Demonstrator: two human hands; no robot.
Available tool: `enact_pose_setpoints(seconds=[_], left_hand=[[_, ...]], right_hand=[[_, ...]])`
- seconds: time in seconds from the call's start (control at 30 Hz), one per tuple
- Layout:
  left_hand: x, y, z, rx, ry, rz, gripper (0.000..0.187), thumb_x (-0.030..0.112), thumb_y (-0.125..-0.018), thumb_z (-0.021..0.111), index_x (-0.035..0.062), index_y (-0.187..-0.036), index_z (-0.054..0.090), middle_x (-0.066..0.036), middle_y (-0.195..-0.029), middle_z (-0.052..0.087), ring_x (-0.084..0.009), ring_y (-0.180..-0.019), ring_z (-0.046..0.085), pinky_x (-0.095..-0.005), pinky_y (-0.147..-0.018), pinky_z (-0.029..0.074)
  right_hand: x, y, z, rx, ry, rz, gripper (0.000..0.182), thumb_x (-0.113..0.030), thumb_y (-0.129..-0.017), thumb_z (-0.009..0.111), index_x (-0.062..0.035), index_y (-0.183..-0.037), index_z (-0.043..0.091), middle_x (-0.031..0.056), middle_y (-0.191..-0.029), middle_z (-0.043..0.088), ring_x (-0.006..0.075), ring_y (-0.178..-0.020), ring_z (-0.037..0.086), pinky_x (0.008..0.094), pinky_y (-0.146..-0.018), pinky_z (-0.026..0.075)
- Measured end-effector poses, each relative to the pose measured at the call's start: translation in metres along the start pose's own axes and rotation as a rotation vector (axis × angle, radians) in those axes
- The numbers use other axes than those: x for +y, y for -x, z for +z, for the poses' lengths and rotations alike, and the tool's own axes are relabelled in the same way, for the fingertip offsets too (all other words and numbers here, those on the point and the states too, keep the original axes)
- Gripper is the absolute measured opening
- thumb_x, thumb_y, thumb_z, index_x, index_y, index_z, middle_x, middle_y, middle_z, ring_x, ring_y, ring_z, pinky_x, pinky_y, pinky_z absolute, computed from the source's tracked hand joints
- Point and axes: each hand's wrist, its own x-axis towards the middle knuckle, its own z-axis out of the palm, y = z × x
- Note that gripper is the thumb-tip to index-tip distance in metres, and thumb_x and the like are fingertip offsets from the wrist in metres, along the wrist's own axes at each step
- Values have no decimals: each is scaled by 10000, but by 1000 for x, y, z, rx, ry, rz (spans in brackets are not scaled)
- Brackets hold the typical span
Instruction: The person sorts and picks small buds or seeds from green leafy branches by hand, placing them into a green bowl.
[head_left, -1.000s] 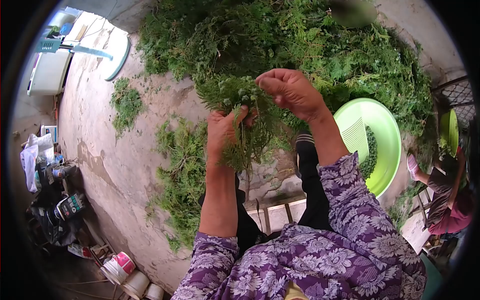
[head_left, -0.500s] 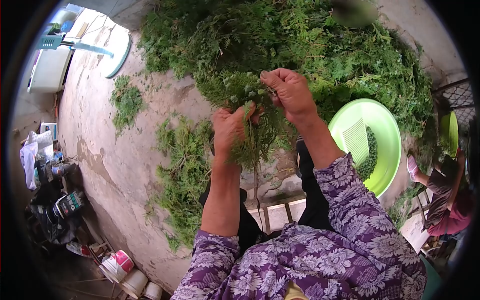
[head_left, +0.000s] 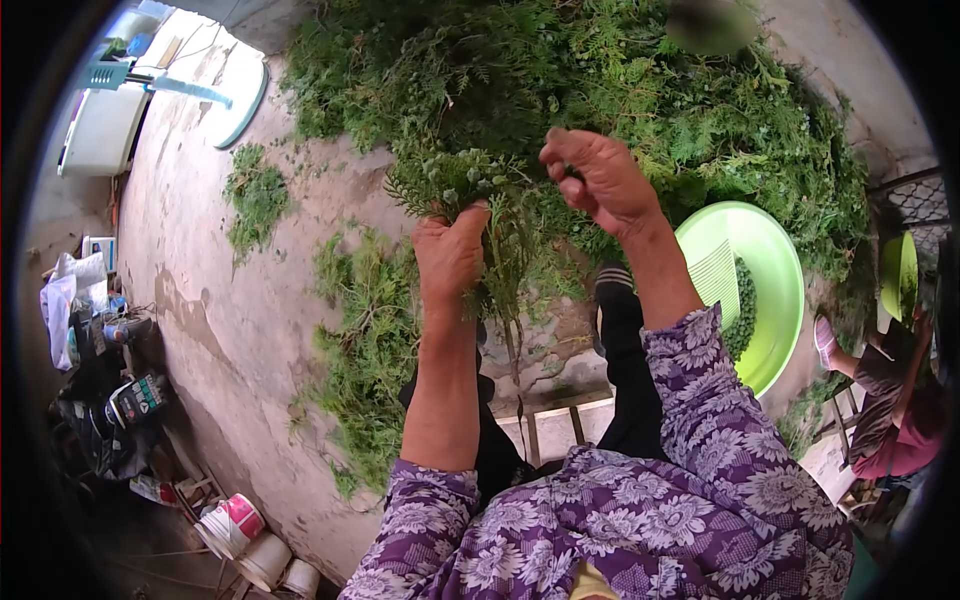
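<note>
My left hand is closed around a leafy evergreen sprig, which looks like arborvitae. Round green cones cluster at its top, and its thin stem hangs down between my knees. My right hand is raised to the right of the sprig, apart from it, fingers curled in. Whatever may lie inside those fingers is hidden. Right of my right forearm a light green basin holds many small green cones and a slatted green piece.
A large heap of cut evergreen branches spreads across the far side. Smaller piles lie on the concrete floor to the left. Buckets stand at lower left. Another person sits at the right edge, near a second green basin.
My right hand has pulled away from the sprig, moving up and to the right. My left hand keeps hold of the sprig and has shifted slightly left.
</note>
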Motion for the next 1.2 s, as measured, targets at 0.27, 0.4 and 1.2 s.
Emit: enact_pose_setpoints(seconds=[0.27,0.4,1.2], left_hand=[[21,11,20,48,104,-10,95,71,-758,557,12,-788,626,-70,-643,604,-119,-459,508,-241,-414,410],[23,9,15,110,137,28,89,80,-752,569,13,-766,626,-61,-597,586,-117,-446,497,-238,-409,403],[30,18,21,-89,54,-105,113,31,-770,565,14,-874,607,19,-778,586,-54,-628,488,-208,-557,385]], right_hand=[[4,4,2,-149,226,-41,141,-158,-742,658,-41,-698,592,-44,-527,474,13,-415,366,169,-374,266],[-6,11,-5,-259,225,0,106,-129,-729,653,-41,-707,598,-40,-532,495,14,-430,381,170,-393,284],[21,8,26,-19,736,-462,187,-124,-751,633,-15,-888,568,-19,-726,498,31,-644,435,179,-546,383]])
